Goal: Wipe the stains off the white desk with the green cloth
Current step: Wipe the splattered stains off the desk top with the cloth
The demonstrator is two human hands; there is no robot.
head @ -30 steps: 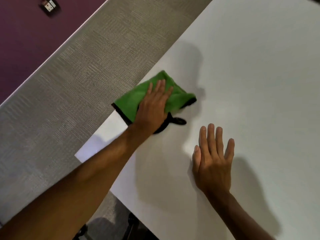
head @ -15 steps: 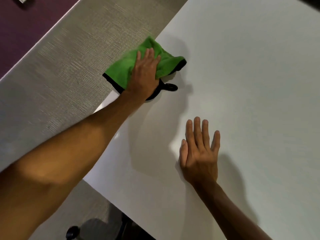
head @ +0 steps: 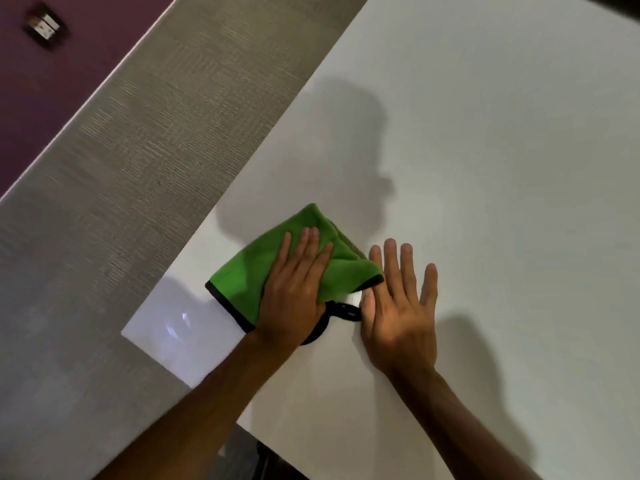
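- Grey carpet (head: 138,174) borders the white desk (head: 485,150) on its left edge, with a purple wall (head: 76,74) beyond.
- The green cloth (head: 242,271) lies bunched near the desk's near-left corner. Its longer side runs roughly along the left edge, and its black-trimmed end faces me.
- My left hand (head: 294,299) presses flat on the cloth, fingers straight, gripping nothing.
- My right hand (head: 398,313) rests flat on the bare desk just right of the cloth, fingers spread.
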